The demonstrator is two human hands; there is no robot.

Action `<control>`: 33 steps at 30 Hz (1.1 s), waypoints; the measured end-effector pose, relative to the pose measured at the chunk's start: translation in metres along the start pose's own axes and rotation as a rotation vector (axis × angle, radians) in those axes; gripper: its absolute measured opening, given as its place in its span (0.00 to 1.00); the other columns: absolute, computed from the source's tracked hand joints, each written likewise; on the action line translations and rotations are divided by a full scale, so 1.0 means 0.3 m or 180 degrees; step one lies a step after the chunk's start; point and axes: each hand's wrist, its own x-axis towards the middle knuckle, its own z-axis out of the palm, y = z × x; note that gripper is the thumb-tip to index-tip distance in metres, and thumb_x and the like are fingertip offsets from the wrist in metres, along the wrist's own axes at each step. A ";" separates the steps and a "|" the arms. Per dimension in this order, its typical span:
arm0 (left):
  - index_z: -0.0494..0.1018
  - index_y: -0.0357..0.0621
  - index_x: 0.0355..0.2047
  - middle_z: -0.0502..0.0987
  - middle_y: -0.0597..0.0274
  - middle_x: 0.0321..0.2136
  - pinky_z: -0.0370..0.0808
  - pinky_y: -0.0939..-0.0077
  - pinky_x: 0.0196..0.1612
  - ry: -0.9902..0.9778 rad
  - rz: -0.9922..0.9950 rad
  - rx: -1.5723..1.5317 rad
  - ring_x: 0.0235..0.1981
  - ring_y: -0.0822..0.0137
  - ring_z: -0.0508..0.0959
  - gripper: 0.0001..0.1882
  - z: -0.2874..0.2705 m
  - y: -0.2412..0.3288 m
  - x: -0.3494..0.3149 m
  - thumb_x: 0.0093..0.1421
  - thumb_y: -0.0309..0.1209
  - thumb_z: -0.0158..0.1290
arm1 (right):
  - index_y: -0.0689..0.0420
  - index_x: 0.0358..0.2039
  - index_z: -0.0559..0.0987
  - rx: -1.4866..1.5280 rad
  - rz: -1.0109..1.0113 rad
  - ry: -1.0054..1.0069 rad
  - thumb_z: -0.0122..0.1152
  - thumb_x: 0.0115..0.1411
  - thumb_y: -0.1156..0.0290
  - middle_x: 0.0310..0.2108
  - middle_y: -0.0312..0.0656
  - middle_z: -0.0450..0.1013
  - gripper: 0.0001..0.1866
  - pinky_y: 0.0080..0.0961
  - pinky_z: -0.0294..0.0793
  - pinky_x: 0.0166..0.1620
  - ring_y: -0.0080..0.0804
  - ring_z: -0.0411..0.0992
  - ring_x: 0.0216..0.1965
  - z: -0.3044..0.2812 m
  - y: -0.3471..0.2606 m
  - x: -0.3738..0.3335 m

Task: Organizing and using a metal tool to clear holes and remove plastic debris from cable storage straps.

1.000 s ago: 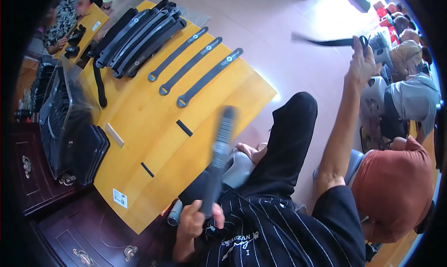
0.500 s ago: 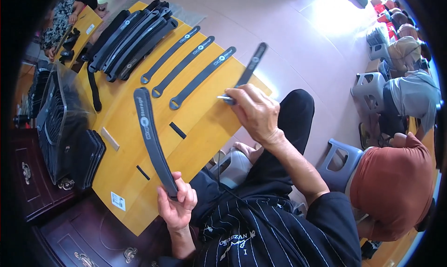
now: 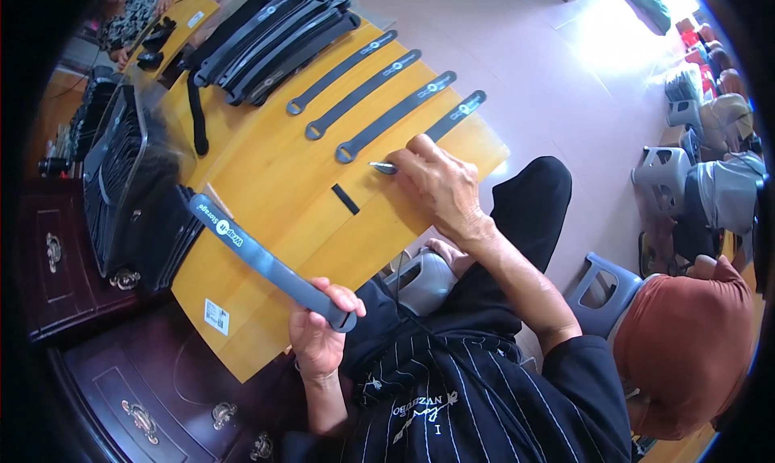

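My left hand point(image 3: 327, 334) grips a dark grey strap bundle point(image 3: 266, 261) near its looped end. The bundle reaches up and left over the table, printed face up; how many straps it holds I cannot tell. My right hand point(image 3: 440, 188) is closed round a small silver-tipped tool point(image 3: 383, 168), mostly hidden by the fingers. Beyond that hand a strap point(image 3: 464, 112) lies at the table's right end, its lower part covered by the hand. To its left, three similar straps point(image 3: 395, 116) lie spaced in a slanting row, looped ends toward me.
A thick pile of straps point(image 3: 278, 43) sits at the table's far left. Beside the yellow table point(image 3: 266, 342) stand a clear plastic bin point(image 3: 121, 172) of dark pieces and a dark wooden cabinet point(image 3: 89, 261). A short black strip point(image 3: 345, 199) lies mid-table. Seated people and grey stools are at the right.
The strap at my right hand has come down onto the table beside the row. My left hand has tipped its bundle leftward and turned the printed face up. The whole view has shifted.
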 end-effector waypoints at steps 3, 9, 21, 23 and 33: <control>0.63 0.36 0.54 0.76 0.51 0.33 0.71 0.64 0.41 0.0031 0.0056 0.0266 0.34 0.59 0.74 0.29 -0.004 -0.003 0.005 0.60 0.43 0.56 | 0.50 0.38 0.78 0.0133 0.0073 -0.0181 0.64 0.55 0.64 0.34 0.38 0.68 0.11 0.30 0.76 0.35 0.37 0.76 0.36 -0.023 0.004 0.005; 0.62 0.35 0.55 0.76 0.48 0.37 0.78 0.63 0.40 0.0105 0.0199 0.0243 0.40 0.56 0.77 0.29 0.008 0.017 -0.009 0.60 0.40 0.57 | 0.53 0.47 0.76 0.0716 0.0017 -0.0621 0.67 0.53 0.58 0.40 0.42 0.70 0.22 0.33 0.75 0.41 0.41 0.75 0.39 -0.087 0.018 0.004; 0.62 0.40 0.53 0.72 0.41 0.47 0.79 0.54 0.48 0.0714 0.0890 0.0365 0.50 0.44 0.75 0.17 0.048 0.036 0.061 0.65 0.25 0.48 | 0.59 0.38 0.75 0.2074 0.0303 -0.0691 0.57 0.61 0.71 0.30 0.44 0.71 0.07 0.29 0.72 0.32 0.40 0.73 0.28 -0.209 -0.221 -0.123; 0.64 0.41 0.53 0.73 0.42 0.48 0.78 0.53 0.49 0.0525 0.1047 0.0329 0.51 0.44 0.74 0.17 0.051 0.038 0.082 0.64 0.23 0.48 | 0.58 0.40 0.77 0.2314 -0.0075 -0.0637 0.61 0.59 0.71 0.29 0.43 0.71 0.09 0.29 0.72 0.29 0.38 0.73 0.26 -0.181 -0.263 -0.143; 0.67 0.41 0.51 0.74 0.46 0.47 0.77 0.57 0.51 0.0541 0.1381 0.0630 0.51 0.47 0.75 0.17 0.038 0.043 0.069 0.62 0.21 0.52 | 0.52 0.41 0.78 0.1978 -0.0232 -0.0528 0.62 0.57 0.69 0.26 0.37 0.69 0.11 0.26 0.72 0.26 0.33 0.74 0.24 -0.137 -0.334 -0.150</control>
